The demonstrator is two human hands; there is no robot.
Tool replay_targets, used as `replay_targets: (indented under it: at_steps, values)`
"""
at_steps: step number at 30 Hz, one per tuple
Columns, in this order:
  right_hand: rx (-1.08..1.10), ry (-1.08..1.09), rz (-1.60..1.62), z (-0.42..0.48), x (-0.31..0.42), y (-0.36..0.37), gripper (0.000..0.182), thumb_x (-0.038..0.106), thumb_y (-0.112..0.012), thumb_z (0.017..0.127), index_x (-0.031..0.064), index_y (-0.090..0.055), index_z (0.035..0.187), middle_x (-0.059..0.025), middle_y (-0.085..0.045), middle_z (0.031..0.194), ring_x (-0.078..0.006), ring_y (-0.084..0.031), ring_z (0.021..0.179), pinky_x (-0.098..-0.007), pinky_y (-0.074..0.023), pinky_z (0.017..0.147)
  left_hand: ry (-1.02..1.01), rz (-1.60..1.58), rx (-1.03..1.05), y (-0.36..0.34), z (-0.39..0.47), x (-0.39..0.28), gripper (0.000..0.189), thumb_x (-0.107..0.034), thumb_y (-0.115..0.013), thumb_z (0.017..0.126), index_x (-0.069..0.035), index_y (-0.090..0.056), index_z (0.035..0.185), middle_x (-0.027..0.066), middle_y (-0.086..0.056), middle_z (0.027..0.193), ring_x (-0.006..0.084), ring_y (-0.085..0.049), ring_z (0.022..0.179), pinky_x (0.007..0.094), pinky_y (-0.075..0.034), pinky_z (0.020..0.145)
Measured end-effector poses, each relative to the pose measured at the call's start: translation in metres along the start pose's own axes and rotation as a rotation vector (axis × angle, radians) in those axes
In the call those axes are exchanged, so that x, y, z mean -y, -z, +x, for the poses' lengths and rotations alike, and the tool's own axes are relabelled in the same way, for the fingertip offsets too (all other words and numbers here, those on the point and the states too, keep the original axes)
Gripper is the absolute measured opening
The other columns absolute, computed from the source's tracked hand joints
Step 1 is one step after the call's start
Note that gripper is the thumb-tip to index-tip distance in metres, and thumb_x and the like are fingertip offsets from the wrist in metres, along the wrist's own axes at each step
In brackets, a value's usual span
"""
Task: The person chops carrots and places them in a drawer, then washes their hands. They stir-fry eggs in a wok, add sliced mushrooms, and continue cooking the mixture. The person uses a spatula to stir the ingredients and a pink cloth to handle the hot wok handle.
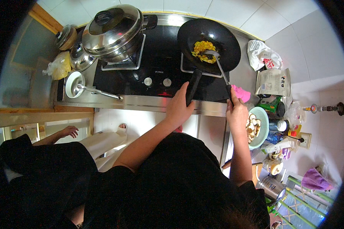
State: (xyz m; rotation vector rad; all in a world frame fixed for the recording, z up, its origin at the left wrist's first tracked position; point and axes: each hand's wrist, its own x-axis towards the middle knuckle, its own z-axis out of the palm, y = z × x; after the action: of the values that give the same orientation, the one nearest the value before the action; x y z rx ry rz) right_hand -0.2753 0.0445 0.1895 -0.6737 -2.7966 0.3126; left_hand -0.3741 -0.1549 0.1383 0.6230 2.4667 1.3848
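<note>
A black wok (228,43) rests on the right burner of the gas stove (120,80). My left hand (179,107) grips its black handle (193,86). In my right hand (236,114) is the dark handle of a metal spatula (221,68). The spatula's blade lies in a small heap of yellow scrambled egg (203,47), mixed with some green bits, low in the wok. Just right of my right hand is a pink cloth (240,93). A pale green plastic colander (264,126) with sliced mushrooms (252,128) stands beside my right forearm.
A lidded steel pot (114,31) occupies the left burner. A white bowl (74,84) holds a ladle (100,93) at the counter's left. Bags and bottles (275,125) crowd the right counter. Another person (51,163) stands close on my left, one hand (69,131) held out.
</note>
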Motion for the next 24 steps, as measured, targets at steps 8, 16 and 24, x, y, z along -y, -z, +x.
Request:
replay_targets:
  at_steps: [8, 16, 24]
  values:
    - [0.007, -0.011, 0.009, -0.008, 0.005, 0.011, 0.047, 0.011, -0.063, 0.084, 0.0127, -0.056, 0.131, -0.0234, -0.065, 0.090, -0.0387, -0.066, 0.074, -0.0460, -0.0533, 0.065, 0.068, -0.014, 0.085, 0.009, 0.000, -0.010, 0.072, -0.015, -0.065, 0.080, -0.003, -0.029, 0.142, 0.0233, -0.056, 0.117, 0.0390, -0.058, 0.104, 0.0451, -0.048, 0.086]
    - [0.046, -0.010, -0.067, 0.040, 0.006, -0.008, 0.046, 0.010, -0.060, 0.085, 0.0111, -0.056, 0.130, -0.0228, -0.066, 0.089, -0.0395, -0.065, 0.080, -0.0485, -0.0515, 0.071, 0.001, -0.004, 0.037, 0.001, 0.000, -0.003, 0.073, -0.018, -0.066, 0.083, -0.007, -0.030, 0.145, 0.0241, -0.056, 0.123, 0.0339, -0.064, 0.095, 0.0421, -0.050, 0.082]
    - [-0.016, 0.177, -0.144, 0.028, 0.014, -0.005, 0.046, 0.008, -0.061, 0.082, 0.0097, -0.058, 0.128, -0.0226, -0.067, 0.089, -0.0388, -0.065, 0.082, -0.0485, -0.0516, 0.072, 0.028, 0.055, 0.086, 0.008, -0.002, -0.010, 0.074, -0.019, -0.064, 0.082, -0.005, -0.027, 0.145, 0.0212, -0.056, 0.119, 0.0364, -0.061, 0.096, 0.0444, -0.050, 0.081]
